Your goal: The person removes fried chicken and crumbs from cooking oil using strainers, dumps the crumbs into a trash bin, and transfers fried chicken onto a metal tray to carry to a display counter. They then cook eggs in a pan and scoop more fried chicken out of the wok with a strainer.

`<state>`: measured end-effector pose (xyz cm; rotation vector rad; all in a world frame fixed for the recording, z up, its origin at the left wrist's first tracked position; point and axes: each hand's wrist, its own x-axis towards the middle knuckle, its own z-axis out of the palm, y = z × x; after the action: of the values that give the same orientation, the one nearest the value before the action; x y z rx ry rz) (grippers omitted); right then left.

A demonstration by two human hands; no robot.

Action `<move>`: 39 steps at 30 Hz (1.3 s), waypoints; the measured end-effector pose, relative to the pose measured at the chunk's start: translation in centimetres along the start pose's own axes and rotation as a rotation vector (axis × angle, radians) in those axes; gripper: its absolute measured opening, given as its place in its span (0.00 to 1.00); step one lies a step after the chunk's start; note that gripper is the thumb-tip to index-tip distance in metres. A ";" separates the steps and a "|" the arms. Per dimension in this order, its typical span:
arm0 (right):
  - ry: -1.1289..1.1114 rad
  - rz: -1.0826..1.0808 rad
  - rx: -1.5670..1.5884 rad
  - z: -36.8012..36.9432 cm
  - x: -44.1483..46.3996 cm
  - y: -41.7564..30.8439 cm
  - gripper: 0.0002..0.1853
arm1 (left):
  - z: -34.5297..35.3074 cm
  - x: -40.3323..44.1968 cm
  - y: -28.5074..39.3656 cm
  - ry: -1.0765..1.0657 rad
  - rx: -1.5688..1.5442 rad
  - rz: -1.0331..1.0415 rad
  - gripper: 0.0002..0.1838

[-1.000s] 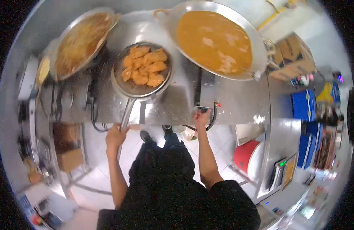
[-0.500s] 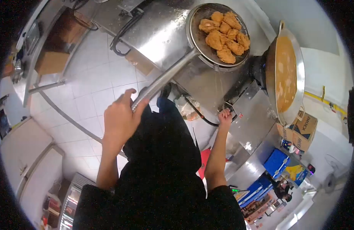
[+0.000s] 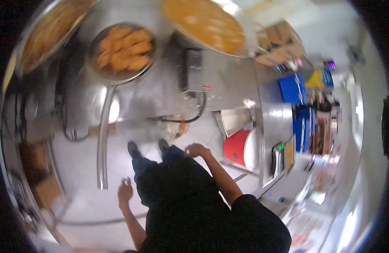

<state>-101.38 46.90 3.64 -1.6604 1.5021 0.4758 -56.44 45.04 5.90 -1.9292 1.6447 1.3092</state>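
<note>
A large long-handled strainer (image 3: 105,139) rests on the steel counter, its handle jutting out past the edge. Browned fried chicken pieces (image 3: 126,48) are heaped in its bowl. My left hand (image 3: 125,192) hangs just right of the handle's end, apart from it, fingers loosely bent and holding nothing. Near my waist is my right hand (image 3: 197,150), its fingers slack and somewhat blurred, with nothing visible in them. Beyond the counter's middle stands a wok of bubbling oil (image 3: 207,25).
Another wide pan (image 3: 51,33) sits at far left. A black hose (image 3: 200,107) loops below the steel counter (image 3: 228,80). To the right are a red tub (image 3: 237,147), a scale with a green display (image 3: 280,156), blue boxes (image 3: 292,89) and a cardboard carton (image 3: 283,42).
My left hand has let go of the strainer's handle, and the strainer stays on the counter. My right hand has drawn back from the counter front to my waist. The view has turned right.
</note>
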 end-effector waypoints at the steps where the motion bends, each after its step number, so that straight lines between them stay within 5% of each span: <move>1: -0.066 0.015 0.137 1.1 -0.9 1.7 0.21 | 0.8 0.2 0.3 -0.085 0.086 0.047 0.31; 2: 0.075 0.174 0.524 2.0 -2.4 3.5 0.19 | 1.6 1.6 0.7 -0.182 0.127 0.051 0.28; 3: 0.229 0.323 0.927 3.6 -4.1 5.6 0.17 | 1.8 2.7 1.1 -0.125 0.348 0.488 0.25; 5: 0.567 0.438 1.217 6.9 -7.1 10.9 0.16 | 0.7 3.2 5.0 -0.050 0.270 0.522 0.22; 7: 0.773 0.527 1.159 9.9 -11.2 17.2 0.14 | 2.2 7.7 8.2 -0.003 0.153 0.315 0.23; 9: 1.272 0.499 1.194 13.5 -16.0 24.3 0.12 | 1.7 6.5 15.0 0.094 0.275 0.570 0.26; 10: 1.415 0.730 1.257 14.6 -18.4 28.8 0.11 | 2.6 7.0 17.5 0.154 0.327 0.532 0.25; 11: 1.313 1.231 0.480 15.7 -22.0 32.9 0.12 | 3.2 7.1 19.9 0.214 0.366 0.487 0.24; 12: 1.887 0.854 1.323 14.8 -26.3 34.9 0.13 | 4.3 7.9 21.8 0.223 0.381 0.518 0.24; 15: 2.398 1.058 1.512 11.6 -38.9 41.9 0.22 | 7.6 8.3 28.3 0.054 0.465 0.688 0.23; 16: 2.378 1.481 1.445 13.0 -42.2 46.6 0.24 | 9.2 5.8 32.7 -0.015 0.518 0.626 0.23; 17: 2.506 1.299 1.600 14.7 -44.9 50.4 0.22 | 10.6 4.1 35.4 -0.083 0.568 0.551 0.22; 18: 2.619 1.089 1.748 15.4 -46.8 52.1 0.19 | 11.8 3.9 37.7 -0.122 0.695 0.792 0.21; 21: 2.734 0.911 1.710 15.0 -47.8 55.1 0.13 | 15.7 -0.3 44.0 -0.150 0.576 0.700 0.20; 22: 2.575 1.287 1.680 13.7 -47.8 55.1 0.12 | 16.9 -1.4 45.5 -0.141 0.576 0.690 0.20; 24: 2.703 1.265 1.410 17.8 -45.6 57.5 0.14 | 18.8 -3.3 48.0 -0.166 0.559 0.808 0.22; 25: 2.812 1.242 1.121 19.5 -44.0 57.9 0.15 | 19.3 -4.4 49.4 -0.147 0.554 0.790 0.22; 27: 2.890 0.955 1.319 15.9 -42.3 51.3 0.12 | 20.7 -6.7 52.3 -0.301 0.469 0.780 0.21; 29: 2.590 0.914 1.625 12.8 -41.3 44.4 0.12 | 23.1 -8.6 55.1 -0.269 0.230 0.931 0.16; 31: 2.576 0.698 1.591 11.8 -38.6 41.4 0.11 | 24.7 -12.2 60.6 -0.410 0.099 0.923 0.19; 33: 2.349 0.707 1.771 10.1 -36.1 38.5 0.13 | 28.3 -11.3 61.9 -0.509 -0.027 1.034 0.33; 35: 2.156 0.467 1.851 4.1 -34.7 34.3 0.16 | 31.2 -11.7 63.7 -0.732 -0.339 0.826 0.53; 36: 2.127 0.429 1.800 3.5 -32.8 33.4 0.18 | 32.1 -11.5 64.5 -0.777 -0.521 0.728 0.54; 37: 2.016 0.373 1.863 3.7 -31.1 32.3 0.18 | 30.2 -13.3 66.0 -0.713 -0.622 0.558 0.51; 39: 1.872 0.254 1.794 3.1 -30.5 28.8 0.16 | 33.8 -11.8 63.2 -0.247 -0.879 0.825 0.40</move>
<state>-134.38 70.17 15.34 0.0722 1.8526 -2.2408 -127.21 57.09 17.11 -1.2709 1.9928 2.8270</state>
